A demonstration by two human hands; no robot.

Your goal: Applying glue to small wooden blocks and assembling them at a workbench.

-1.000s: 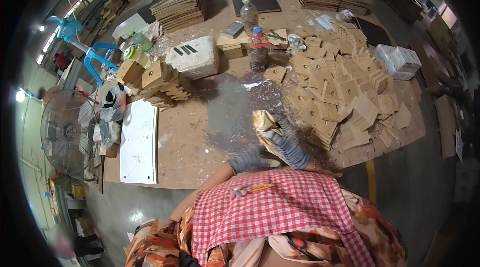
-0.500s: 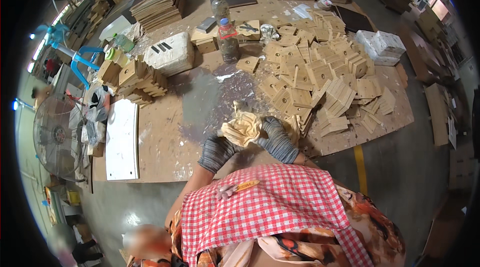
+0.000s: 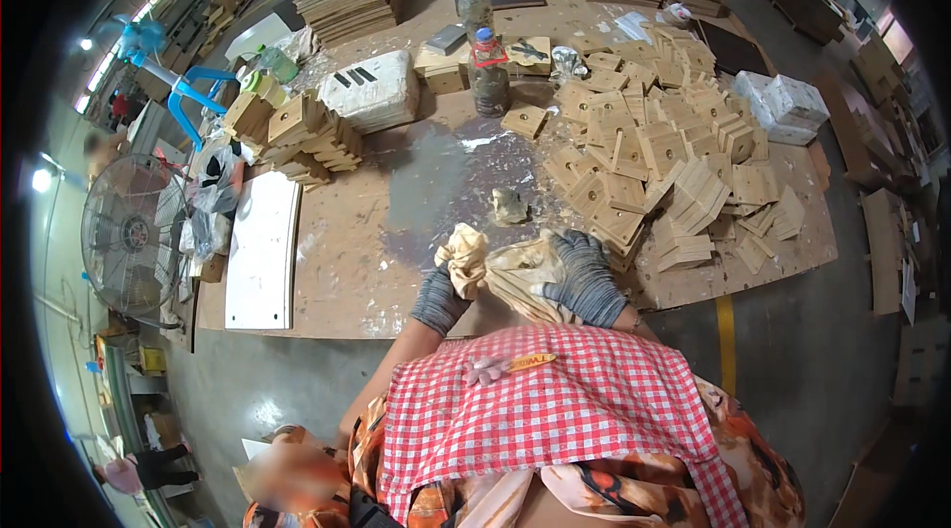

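My left hand [image 3: 441,301], in a grey striped knit glove, is closed around a bunched end of a cream cloth [image 3: 527,282] near the table's front edge. The bunch stands up above the fist. My right hand [image 3: 588,277], gloved alike, grips the cloth's other side, which lies spread between the hands; its fingertips are partly hidden in the folds. Just beyond the cloth sits a small grey-yellow lump [image 3: 510,206], whose kind I cannot tell.
Drilled wooden blocks [image 3: 634,147] lie heaped at the right. More blocks [image 3: 309,132] are stacked at the left beside a white panel [image 3: 263,251]. A blue-capped bottle [image 3: 489,77] and a white wrapped package [image 3: 371,92] stand farther back. A fan [image 3: 134,231] is off the left edge.
My hands have moved apart; the bundled cloth has been opened out, one end still bunched in my left hand. The lump beyond it shows more fully. The whole view has shifted slightly.
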